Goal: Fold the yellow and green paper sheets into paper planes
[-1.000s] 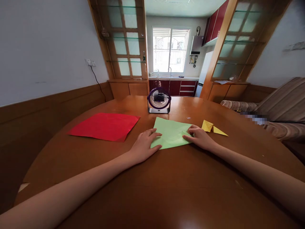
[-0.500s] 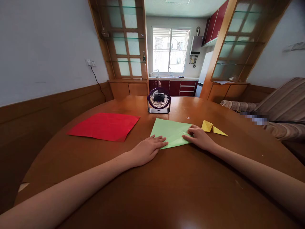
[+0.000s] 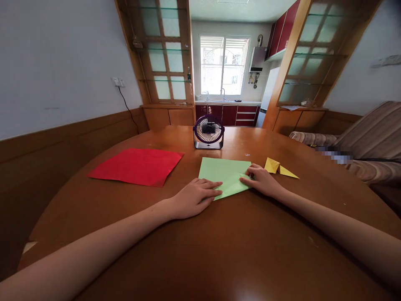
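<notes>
A light green sheet of paper (image 3: 221, 170) lies on the table, with a folded-over layer showing along its near right side. My left hand (image 3: 196, 198) rests on its near left part, fingers stretched out over the surface. At the right edge, my right hand (image 3: 259, 179) has bent fingers and thumb closed on the green paper, and the hand hides that corner. Just beyond my right hand sits a yellow folded paper piece (image 3: 277, 167) with pointed ends. A flat red sheet of paper (image 3: 136, 166) lies to the left, apart from both hands.
A small dark purple desk fan (image 3: 209, 131) stands at the far side of the round wooden table (image 3: 200, 259). A striped sofa (image 3: 372, 138) is at the right, beyond the table's edge. Behind are wooden cabinets with glass shelves and a kitchen window.
The green paper has turned slightly, its near tip coming toward me. My left hand has shifted a little with it, while my right hand stays at the right edge.
</notes>
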Demonstrator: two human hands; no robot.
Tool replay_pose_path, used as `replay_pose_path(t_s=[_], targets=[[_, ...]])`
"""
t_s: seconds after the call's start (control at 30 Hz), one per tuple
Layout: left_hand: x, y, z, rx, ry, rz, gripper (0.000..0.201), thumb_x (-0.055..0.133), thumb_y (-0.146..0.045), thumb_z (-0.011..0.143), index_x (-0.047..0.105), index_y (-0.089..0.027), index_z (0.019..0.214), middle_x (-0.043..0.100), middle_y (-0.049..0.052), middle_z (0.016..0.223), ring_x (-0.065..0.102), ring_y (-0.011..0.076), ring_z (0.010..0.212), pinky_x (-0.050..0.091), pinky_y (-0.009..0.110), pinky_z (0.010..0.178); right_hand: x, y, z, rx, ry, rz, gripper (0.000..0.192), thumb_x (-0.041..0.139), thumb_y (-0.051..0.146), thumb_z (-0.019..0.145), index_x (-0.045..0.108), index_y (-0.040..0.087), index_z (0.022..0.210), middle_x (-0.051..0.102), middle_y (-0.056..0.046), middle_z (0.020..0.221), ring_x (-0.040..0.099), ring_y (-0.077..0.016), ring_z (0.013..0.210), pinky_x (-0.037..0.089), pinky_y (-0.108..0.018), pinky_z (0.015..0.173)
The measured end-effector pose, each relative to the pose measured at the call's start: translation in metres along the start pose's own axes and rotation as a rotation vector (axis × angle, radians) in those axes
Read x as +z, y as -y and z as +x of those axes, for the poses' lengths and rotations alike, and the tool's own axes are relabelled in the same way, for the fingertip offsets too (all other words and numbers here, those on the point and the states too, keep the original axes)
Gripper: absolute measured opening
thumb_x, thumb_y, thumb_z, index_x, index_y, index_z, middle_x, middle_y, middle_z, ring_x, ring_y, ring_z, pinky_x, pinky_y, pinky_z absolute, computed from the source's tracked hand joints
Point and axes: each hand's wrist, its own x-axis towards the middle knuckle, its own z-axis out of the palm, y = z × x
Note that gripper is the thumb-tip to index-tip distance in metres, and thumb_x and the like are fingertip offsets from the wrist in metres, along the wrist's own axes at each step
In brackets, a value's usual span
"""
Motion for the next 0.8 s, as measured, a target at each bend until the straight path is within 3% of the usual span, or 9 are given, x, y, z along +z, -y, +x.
replay_pose_path(t_s=[0.23,0.4,0.5,0.67,0.8], targets=[[-0.009,0.003,0.010,-0.041,0.060,-0.137,0.027,0.053,-0.026,0.093,0.065,-0.024,0.118,0.063,0.003,0.128,0.054,0.0223,0.115,0.039,0.041,0.100,0.001,0.000,0.000,0.004,-0.015,0.018,0.029,0.058,0.045,0.085,0.056,0.018,0.076,0.056,-0.006,0.084,0.054,-0.0200,0.077,0.043,-0.033,0.070],[-0.029,0.005,0.026,-0.061,0.224,-0.242,0.026,0.059,-0.036,0.092,0.069,-0.024,0.113,0.065,0.004,0.126,0.054,0.0216,0.114,0.040,0.037,0.100,0.002,-0.002,0.000,0.001,-0.021,0.028,0.026,0.060,0.044,0.084,0.057,0.018,0.078,0.056,-0.006,0.084,0.054,-0.0204,0.079,0.044,-0.033,0.071],[-0.031,0.006,0.039,-0.046,0.264,-0.231,0.025,0.057,-0.033,0.093,0.069,-0.021,0.110,0.070,0.005,0.112,0.057,0.0200,0.107,0.044,0.032,0.093,0.002,-0.003,-0.001,0.001,-0.021,0.032,0.025,0.061,0.043,0.084,0.058,0.018,0.081,0.057,-0.006,0.085,0.055,-0.0207,0.080,0.044,-0.033,0.072],[-0.009,0.006,0.051,-0.032,0.110,-0.021,0.026,0.051,-0.028,0.095,0.069,-0.019,0.110,0.066,0.007,0.093,0.059,0.0190,0.089,0.046,0.030,0.079,0.002,-0.004,0.000,-0.012,-0.024,0.044,0.024,0.062,0.041,0.084,0.059,0.018,0.084,0.057,-0.007,0.086,0.055,-0.0204,0.080,0.045,-0.033,0.072],[0.008,0.005,0.047,0.076,0.014,0.086,0.028,0.044,-0.026,0.097,0.065,-0.017,0.113,0.062,0.010,0.110,0.059,0.0212,0.099,0.046,0.036,0.090,0.003,-0.004,0.000,-0.021,-0.038,0.038,0.025,0.062,0.042,0.084,0.061,0.018,0.085,0.058,-0.007,0.085,0.056,-0.0205,0.080,0.046,-0.034,0.072]])
